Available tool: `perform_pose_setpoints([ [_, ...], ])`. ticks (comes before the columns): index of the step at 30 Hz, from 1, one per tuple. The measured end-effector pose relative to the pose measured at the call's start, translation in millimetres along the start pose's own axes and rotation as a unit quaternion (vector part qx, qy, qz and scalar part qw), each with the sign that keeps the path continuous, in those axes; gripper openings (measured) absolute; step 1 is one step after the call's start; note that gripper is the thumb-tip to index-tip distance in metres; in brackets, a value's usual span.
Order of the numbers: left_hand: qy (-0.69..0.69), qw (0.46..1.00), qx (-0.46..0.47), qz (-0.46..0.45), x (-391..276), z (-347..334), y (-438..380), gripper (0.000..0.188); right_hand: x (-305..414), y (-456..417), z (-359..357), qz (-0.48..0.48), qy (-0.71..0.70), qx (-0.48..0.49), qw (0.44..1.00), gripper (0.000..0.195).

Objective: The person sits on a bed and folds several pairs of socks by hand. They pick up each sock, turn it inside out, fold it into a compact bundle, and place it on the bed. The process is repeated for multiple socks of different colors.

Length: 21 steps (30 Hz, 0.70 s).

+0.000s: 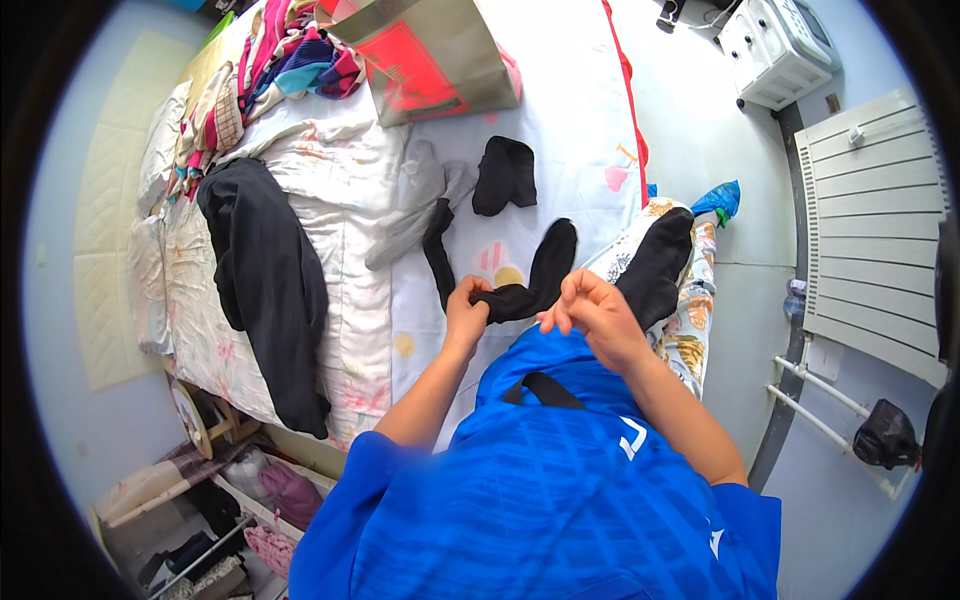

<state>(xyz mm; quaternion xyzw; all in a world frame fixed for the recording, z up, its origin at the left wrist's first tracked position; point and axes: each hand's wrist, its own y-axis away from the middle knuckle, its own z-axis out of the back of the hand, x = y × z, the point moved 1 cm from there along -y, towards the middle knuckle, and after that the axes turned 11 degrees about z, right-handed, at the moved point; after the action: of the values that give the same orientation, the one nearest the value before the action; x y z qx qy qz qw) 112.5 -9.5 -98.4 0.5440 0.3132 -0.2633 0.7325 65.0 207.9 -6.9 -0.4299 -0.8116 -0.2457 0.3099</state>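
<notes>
My left hand (466, 315) pinches the end of a black sock (551, 259) that bends up and to the right over the bed. Just beyond the same hand, a narrow black sock (439, 251) lies on the sheet. My right hand (596, 319) hovers by the first sock with loosely bent fingers, and nothing plainly shows in them. Farther out rests a bunched black cloth piece (506, 176), probably socks. To the right, another black sock-like piece (652, 266) lies over floral fabric (686, 337); whether it is worn cannot be told.
Sheer grey fabric (409, 214) and black trousers (262, 292) lie to the left on the bed. A paper shopping bag (427, 64) stands at the back beside a striped bundle (300, 60). A radiator (870, 232) lines the right wall. Shelves with clothes (292, 491) are lower left.
</notes>
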Motion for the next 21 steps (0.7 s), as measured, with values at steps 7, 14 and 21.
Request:
perform_pose_setpoints([
  [7, 0.188, 0.973, 0.13, -0.027, -52.9, -26.3, 30.2, 0.016, -38.0, -1.2, -0.3, 0.016, 0.398, -0.006, 0.917, 0.031],
  [14, 0.091, 0.985, 0.103, -0.101, -42.9, -33.9, 26.1, 0.029, -34.3, -2.4, 14.8, 0.025, 0.25, -0.076, 0.965, 0.016],
  [21, 0.101, 0.992, 0.043, -0.053, -36.9, -15.8, -9.5, 0.026, -37.7, -1.3, 13.1, 0.019, 0.32, 0.042, 0.946, 0.019],
])
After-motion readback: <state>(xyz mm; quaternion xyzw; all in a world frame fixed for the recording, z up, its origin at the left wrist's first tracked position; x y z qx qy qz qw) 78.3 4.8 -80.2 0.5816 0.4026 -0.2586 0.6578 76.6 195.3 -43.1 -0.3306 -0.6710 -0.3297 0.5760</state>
